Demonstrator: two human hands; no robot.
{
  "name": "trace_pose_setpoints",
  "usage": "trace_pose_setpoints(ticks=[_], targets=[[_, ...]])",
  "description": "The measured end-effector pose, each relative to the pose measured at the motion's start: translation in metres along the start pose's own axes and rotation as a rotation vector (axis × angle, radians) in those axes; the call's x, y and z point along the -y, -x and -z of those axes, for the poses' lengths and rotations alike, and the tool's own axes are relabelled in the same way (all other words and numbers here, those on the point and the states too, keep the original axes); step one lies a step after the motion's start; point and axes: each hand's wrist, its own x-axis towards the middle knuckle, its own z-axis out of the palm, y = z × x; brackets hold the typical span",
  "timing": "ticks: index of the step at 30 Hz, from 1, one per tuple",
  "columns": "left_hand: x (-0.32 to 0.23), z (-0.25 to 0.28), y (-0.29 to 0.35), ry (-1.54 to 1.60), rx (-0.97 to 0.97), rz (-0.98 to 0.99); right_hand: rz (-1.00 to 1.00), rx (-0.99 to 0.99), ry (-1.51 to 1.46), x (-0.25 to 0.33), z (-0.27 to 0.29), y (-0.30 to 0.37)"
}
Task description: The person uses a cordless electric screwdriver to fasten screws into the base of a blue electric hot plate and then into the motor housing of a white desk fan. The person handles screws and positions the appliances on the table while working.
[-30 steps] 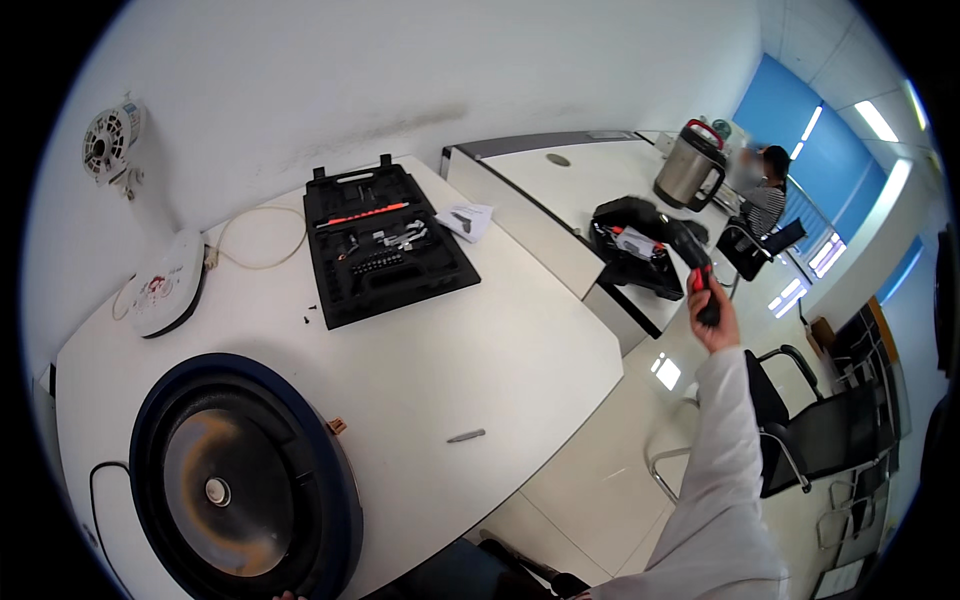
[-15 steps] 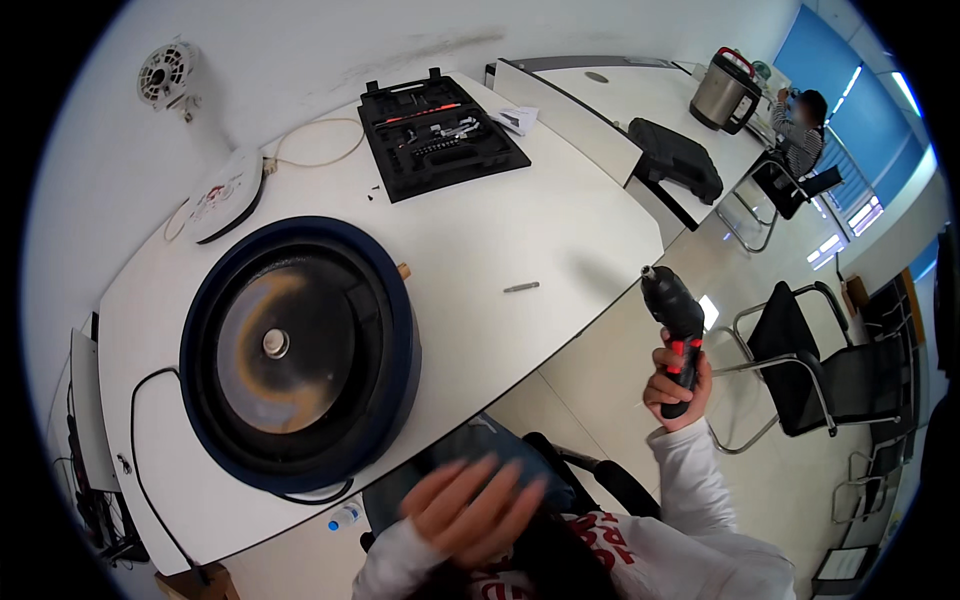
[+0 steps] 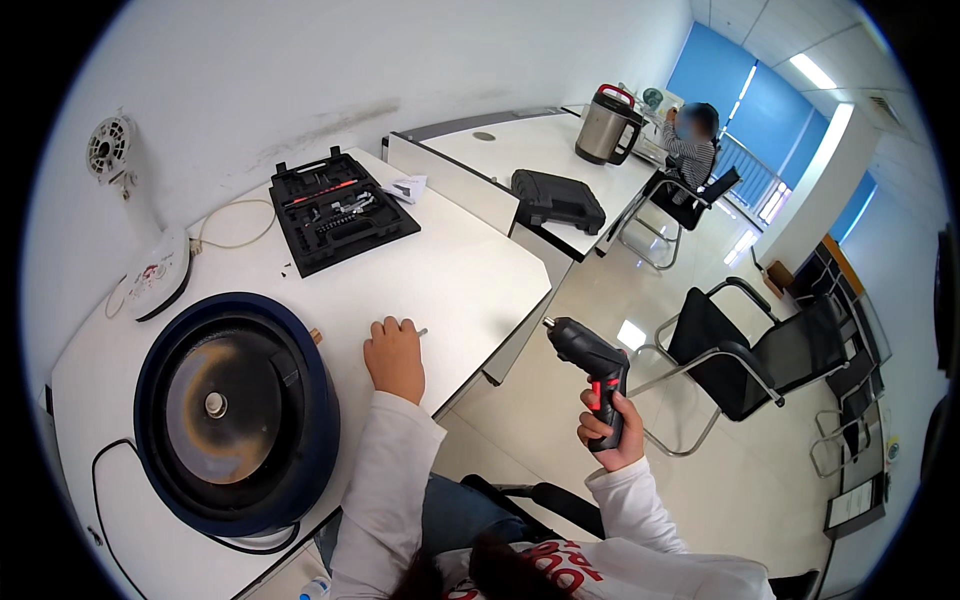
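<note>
Head view: right hand grips the black powered screwdriver by its handle, apparently for trigger access; left hand partly hides the grey rod, grasp indeterminable.

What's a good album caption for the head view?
Right hand holds a black power screwdriver; left hand partly covers a small grey object.

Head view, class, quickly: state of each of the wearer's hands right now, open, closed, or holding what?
Left hand: at the slim grey metal bit; whether it grips cannot be told.
Right hand: closed, holding the cordless screwdriver.
</note>
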Motion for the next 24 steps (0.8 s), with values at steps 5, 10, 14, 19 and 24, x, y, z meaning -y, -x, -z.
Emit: trace_pose_setpoints(ticks=[5, 10, 14, 19, 24], targets=[[-0.013, 0.059, 0.033, 0.97, -0.173, 0.058, 0.089, 0.023, 0.304, 0.014, -0.021, 0.004], [-0.02, 0.124, 0.072, 1.225, -0.168, 0.048, 0.1, 0.066, 0.554, 0.018, -0.05, 0.009], [-0.018, 0.133, 0.079, 1.308, -0.156, 0.06, 0.064, 0.125, 0.495, 0.01, -0.057, 0.012], [-0.017, 0.138, 0.084, 1.348, -0.146, 0.054, 0.04, 0.197, 0.475, 0.005, -0.052, 0.015], [-0.016, 0.138, 0.088, 1.292, -0.162, -0.006, 0.003, 0.206, 0.43, -0.003, -0.052, 0.018]])
